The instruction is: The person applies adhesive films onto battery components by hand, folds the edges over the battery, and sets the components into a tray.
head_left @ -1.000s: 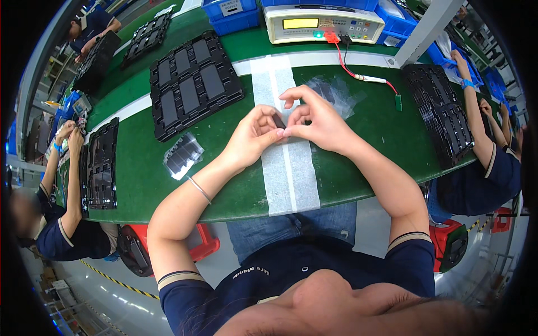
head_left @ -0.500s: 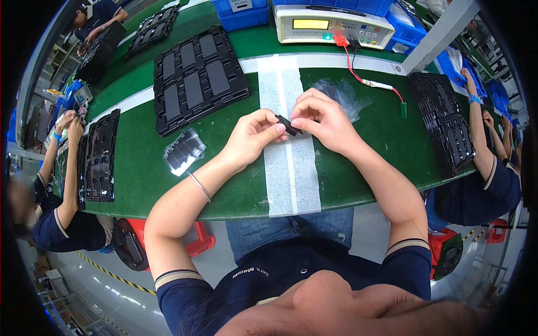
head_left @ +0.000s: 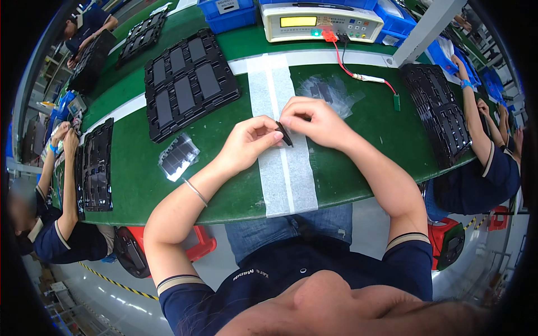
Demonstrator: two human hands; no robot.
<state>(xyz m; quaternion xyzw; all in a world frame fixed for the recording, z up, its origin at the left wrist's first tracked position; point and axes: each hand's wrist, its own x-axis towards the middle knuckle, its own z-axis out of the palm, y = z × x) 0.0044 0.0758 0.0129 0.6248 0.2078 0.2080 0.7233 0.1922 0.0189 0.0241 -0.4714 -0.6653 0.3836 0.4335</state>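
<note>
A small flat black piece (head_left: 285, 135), narrow and tilted, is between my two hands above a strip of whitish paper or cloth (head_left: 291, 187). My left hand (head_left: 251, 140) pinches its side between thumb and fingers. At its upper end, the fingertips of my right hand (head_left: 315, 122) are closed on it; part of that end is hidden behind them. Left of my left forearm lies a clear film sheet with dark rectangles (head_left: 179, 157). Beyond my right hand are crumpled clear films (head_left: 330, 95).
A black tray (head_left: 193, 84) of dark flat pieces lies at the back left. At the back stands a meter (head_left: 322, 23) with a lit yellow display; its red lead ends at a small green board (head_left: 397, 102). Stacked black trays (head_left: 437, 112) lie right. Co-workers' arms (head_left: 473, 112) are at both sides.
The black piece has turned more edge-on and its lower end now points down toward me. My right fingers have shifted to its upper end. The whole view has moved slightly.
</note>
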